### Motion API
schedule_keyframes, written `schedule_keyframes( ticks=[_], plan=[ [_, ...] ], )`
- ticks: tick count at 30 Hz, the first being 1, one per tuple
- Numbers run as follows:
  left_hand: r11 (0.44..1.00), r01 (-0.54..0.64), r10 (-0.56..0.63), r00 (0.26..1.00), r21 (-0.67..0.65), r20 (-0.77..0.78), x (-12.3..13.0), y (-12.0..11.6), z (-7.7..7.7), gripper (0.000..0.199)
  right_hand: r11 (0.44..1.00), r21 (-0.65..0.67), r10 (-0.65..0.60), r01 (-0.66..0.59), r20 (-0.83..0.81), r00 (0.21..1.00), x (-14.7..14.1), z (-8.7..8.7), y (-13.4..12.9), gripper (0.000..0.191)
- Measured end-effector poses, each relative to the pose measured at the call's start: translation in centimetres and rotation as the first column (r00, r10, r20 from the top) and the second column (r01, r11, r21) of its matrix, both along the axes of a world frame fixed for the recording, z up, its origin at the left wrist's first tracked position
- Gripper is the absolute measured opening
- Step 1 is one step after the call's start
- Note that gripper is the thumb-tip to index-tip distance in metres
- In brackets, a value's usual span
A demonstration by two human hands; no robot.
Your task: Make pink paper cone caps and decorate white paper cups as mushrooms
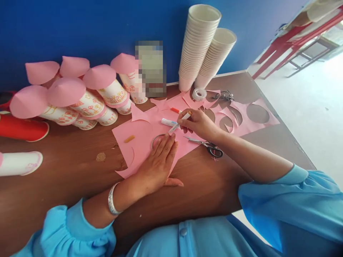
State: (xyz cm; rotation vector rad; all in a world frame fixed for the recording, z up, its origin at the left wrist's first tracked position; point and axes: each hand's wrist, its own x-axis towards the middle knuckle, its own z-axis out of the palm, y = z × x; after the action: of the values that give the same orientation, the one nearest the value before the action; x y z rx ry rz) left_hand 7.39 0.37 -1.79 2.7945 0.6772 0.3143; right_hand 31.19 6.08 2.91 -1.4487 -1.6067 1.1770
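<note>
My left hand (159,157) lies flat with fingers stretched over a round, thin-rimmed object (153,141) on pink paper (144,137). Most of that round object is hidden under the hand, so its kind is unclear. In my right hand (199,125) is a white marker pen (174,127) with an orange end, its lower end close to my left fingertips. A second white marker (167,122) and an orange-red pen (175,110) rest on the paper beside it. Black-handled scissors (210,145) lie below my right hand. An orange pen cap (129,139) sits toward the paper's left side.
Paper cups with pink cone tops (66,92) stand at the back left. Tall stacks of white cups (197,46) rise at the back, near a tape roll (199,94). Pink offcuts with round holes (248,114) spread rightward. A red cylinder (24,126) lies far left.
</note>
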Motion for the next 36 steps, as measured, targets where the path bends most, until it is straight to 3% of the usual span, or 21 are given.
schedule_keyframes(
  ticks=[6,11,16,22,28,36],
  plan=[
    [0.998,-0.025,0.022,0.999,-0.059,-0.049,0.1,0.2,0.2,0.143,0.992,-0.043,-0.121,0.119,-0.063,0.991,0.3,0.4,-3.0,0.011],
    [0.997,-0.019,0.013,0.996,-0.069,-0.089,0.0,0.4,0.1,0.142,0.987,0.085,-0.142,0.14,0.029,0.989,0.2,0.0,-5.8,0.007],
    [1.0,-0.022,0.02,0.994,-0.02,-0.11,0.0,0.4,0.1,0.135,0.95,0.31,-0.1,0.023,0.235,0.967,0.0,-1.0,-8.7,0.007],
    [0.997,-0.028,0.037,0.988,0.065,-0.148,0.1,0.2,0.5,0.131,0.85,0.502,-0.072,-0.162,0.414,0.908,-0.5,-1.8,-11.5,0.005],
    [0.993,-0.014,0.03,0.989,0.115,-0.143,0.0,0.4,0.5,0.124,0.765,0.578,-0.022,-0.283,0.463,0.886,-1.7,-2.2,-13.5,0.008],
    [0.999,0.013,-0.006,0.991,0.051,-0.134,-0.3,0.7,0.4,0.125,0.727,0.594,0.046,-0.346,0.461,0.886,-3.2,-1.9,-14.2,0.015]
  ],
)
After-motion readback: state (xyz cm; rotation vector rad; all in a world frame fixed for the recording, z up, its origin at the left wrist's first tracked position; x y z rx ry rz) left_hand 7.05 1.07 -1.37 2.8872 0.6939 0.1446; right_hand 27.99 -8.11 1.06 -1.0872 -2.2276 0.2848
